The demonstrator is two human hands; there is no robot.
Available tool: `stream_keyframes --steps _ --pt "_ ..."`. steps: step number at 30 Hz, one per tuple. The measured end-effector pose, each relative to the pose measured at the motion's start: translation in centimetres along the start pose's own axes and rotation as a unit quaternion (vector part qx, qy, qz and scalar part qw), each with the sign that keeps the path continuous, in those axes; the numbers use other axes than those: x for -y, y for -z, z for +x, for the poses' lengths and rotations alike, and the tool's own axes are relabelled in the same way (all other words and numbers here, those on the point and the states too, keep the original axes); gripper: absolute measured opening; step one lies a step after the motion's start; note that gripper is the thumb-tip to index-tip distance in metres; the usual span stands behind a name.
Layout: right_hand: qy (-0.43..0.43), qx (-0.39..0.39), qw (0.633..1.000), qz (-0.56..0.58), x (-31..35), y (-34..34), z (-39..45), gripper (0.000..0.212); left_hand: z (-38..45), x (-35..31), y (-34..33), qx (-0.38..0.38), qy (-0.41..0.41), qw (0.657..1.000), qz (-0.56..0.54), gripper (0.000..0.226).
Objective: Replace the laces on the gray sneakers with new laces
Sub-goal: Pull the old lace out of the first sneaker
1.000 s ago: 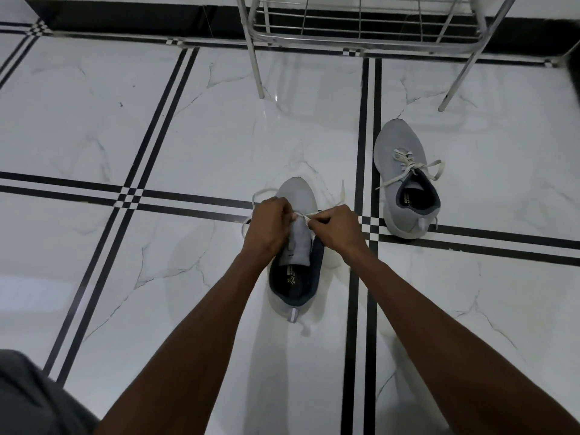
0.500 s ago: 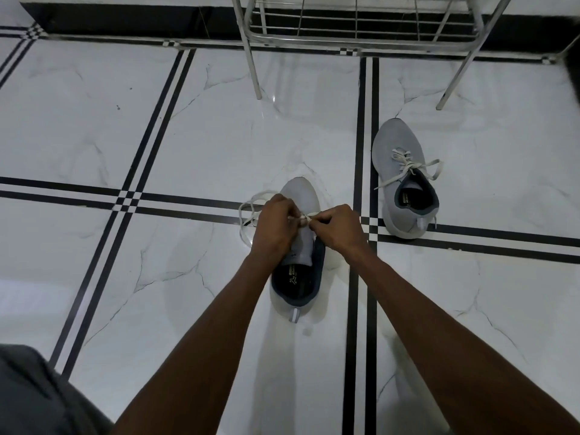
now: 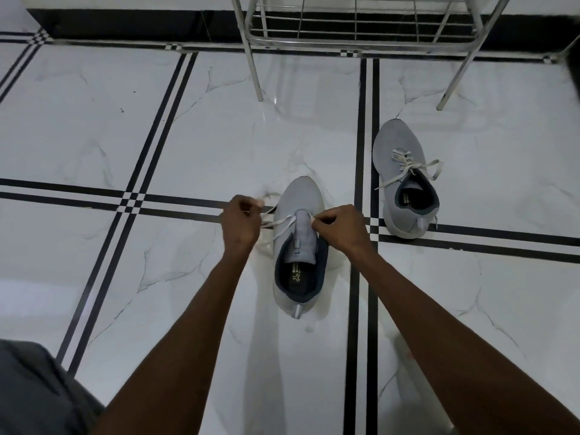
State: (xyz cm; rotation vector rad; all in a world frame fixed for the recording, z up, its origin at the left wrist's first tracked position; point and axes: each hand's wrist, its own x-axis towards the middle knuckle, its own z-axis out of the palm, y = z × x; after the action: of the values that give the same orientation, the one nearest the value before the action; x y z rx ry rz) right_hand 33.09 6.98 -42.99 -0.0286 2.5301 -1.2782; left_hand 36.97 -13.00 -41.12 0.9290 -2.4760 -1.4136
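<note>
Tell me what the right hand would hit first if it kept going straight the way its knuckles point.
Probably the tongue of the near sneaker, just beside the right hand, which pinches the lace there. Depth is unclear from above, so it might pass over toward the left hand.

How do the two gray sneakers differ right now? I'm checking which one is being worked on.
The near sneaker has both hands on its lace: the left hand pulls a strand out sideways, the right hand pinches it at the tongue. The far sneaker lies untouched beyond the black floor stripe, its lace crossed through the eyelets with loose ends. The near sneaker's tongue is bare. Both are gray with dark collars, toes pointing away.
</note>
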Motion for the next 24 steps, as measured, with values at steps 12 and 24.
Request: stream_keyframes --steps 12,24 --pt "-0.011 0.175 0.958 0.225 3.8 0.9 0.6 0.026 0.2 -9.2 -2.4 0.214 -0.009 0.934 -0.285 0.025" --pt "-0.201 -0.049 0.970 0.128 -1.2 5.0 4.4 0.031 -0.5 2.2 -1.7 0.074 0.033 0.995 -0.053 0.008"
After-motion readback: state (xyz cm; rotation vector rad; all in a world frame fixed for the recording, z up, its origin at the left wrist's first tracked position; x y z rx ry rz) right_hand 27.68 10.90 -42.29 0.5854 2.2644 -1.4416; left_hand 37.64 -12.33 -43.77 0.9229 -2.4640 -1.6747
